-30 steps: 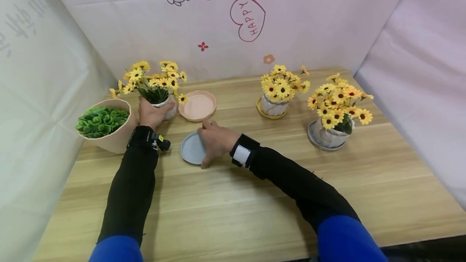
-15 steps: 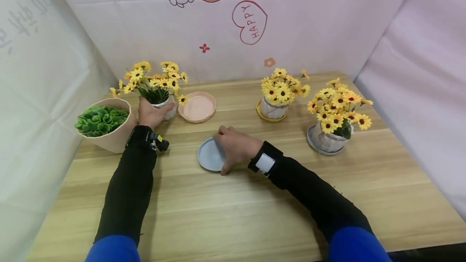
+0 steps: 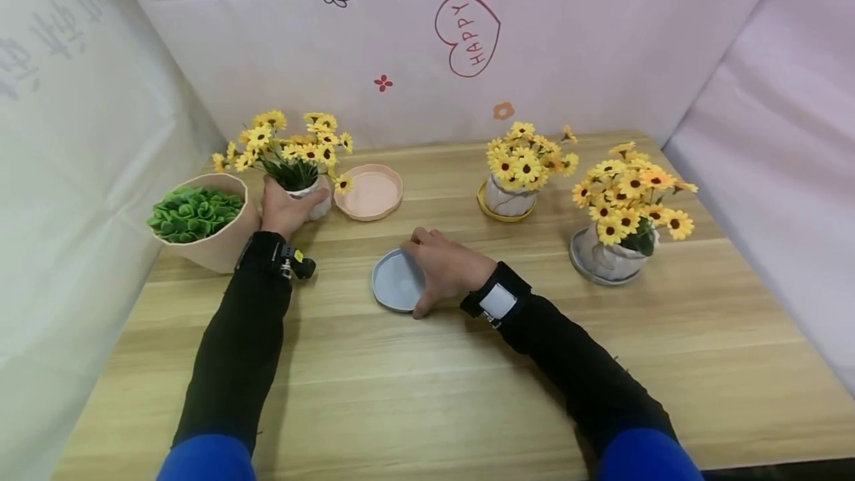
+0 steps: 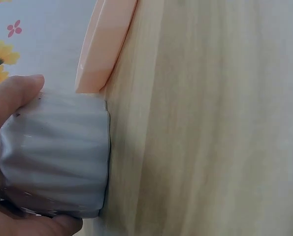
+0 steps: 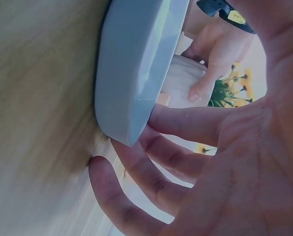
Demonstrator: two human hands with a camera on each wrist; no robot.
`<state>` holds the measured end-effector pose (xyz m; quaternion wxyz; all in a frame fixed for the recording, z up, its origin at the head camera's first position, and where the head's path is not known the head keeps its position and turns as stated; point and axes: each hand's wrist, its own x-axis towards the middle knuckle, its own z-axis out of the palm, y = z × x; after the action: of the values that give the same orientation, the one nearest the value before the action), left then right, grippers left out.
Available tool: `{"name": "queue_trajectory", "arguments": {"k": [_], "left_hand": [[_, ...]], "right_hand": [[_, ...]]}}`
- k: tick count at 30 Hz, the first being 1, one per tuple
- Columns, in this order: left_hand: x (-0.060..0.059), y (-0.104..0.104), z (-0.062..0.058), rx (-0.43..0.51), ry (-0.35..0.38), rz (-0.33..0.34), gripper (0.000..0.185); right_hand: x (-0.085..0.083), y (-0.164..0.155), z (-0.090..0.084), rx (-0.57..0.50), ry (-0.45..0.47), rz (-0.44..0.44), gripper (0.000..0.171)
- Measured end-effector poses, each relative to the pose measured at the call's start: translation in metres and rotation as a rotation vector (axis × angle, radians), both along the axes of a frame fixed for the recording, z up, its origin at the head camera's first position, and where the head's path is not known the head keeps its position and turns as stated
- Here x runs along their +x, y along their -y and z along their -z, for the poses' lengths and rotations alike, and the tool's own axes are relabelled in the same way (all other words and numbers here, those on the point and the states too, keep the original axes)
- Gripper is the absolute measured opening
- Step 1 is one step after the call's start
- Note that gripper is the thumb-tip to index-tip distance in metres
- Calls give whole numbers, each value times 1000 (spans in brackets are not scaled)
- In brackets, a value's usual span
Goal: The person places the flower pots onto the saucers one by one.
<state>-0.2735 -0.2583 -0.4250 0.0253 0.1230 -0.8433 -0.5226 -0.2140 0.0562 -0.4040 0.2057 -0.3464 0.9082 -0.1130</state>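
My left hand (image 3: 286,211) grips a white ribbed flower pot (image 3: 320,201) planted with yellow daisies (image 3: 294,151), at the back left of the table. In the left wrist view, thumb and fingers go round the sides of the pot (image 4: 62,152), whose base is at the wood. My right hand (image 3: 449,267) holds a round blue-grey saucer (image 3: 394,282) by its right side, near the middle of the table. From the right wrist view, fingertips meet the rim of this saucer (image 5: 121,78), which lies low over the tabletop; nothing stands in it.
A pink saucer (image 3: 369,193) lies right of the held pot. Left of it stands a large pink planter (image 3: 223,240) with green leaves. Two more daisy pots stand at right, one on a yellow saucer (image 3: 505,215), one on a grey saucer (image 3: 582,262). Cloth (image 3: 568,36) hangs behind.
The right hand has slid the blue-grey saucer to the right, away from the left arm, mostly in the first half second. My left hand stays on the daisy pot. The head view shifts slightly.
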Motion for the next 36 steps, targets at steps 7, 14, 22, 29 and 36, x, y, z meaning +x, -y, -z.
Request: {"name": "queue_trajectory", "arguments": {"k": [7,14,22,29,36], "left_hand": [[14,-7,-1,1,-18,30,121],[21,-8,0,-5,-38,27,117],[32,-13,1,-11,-27,53,121],[43,-16,2,-15,-29,85,126],[50,-22,2,31,-74,148,117]], "right_hand": [[0,-2,2,-15,5,3,112],[-1,-2,2,-11,12,5,113],[0,-2,1,-17,13,4,111],[0,-1,1,-18,25,2,111],[-1,-2,1,-22,21,6,110]]}}
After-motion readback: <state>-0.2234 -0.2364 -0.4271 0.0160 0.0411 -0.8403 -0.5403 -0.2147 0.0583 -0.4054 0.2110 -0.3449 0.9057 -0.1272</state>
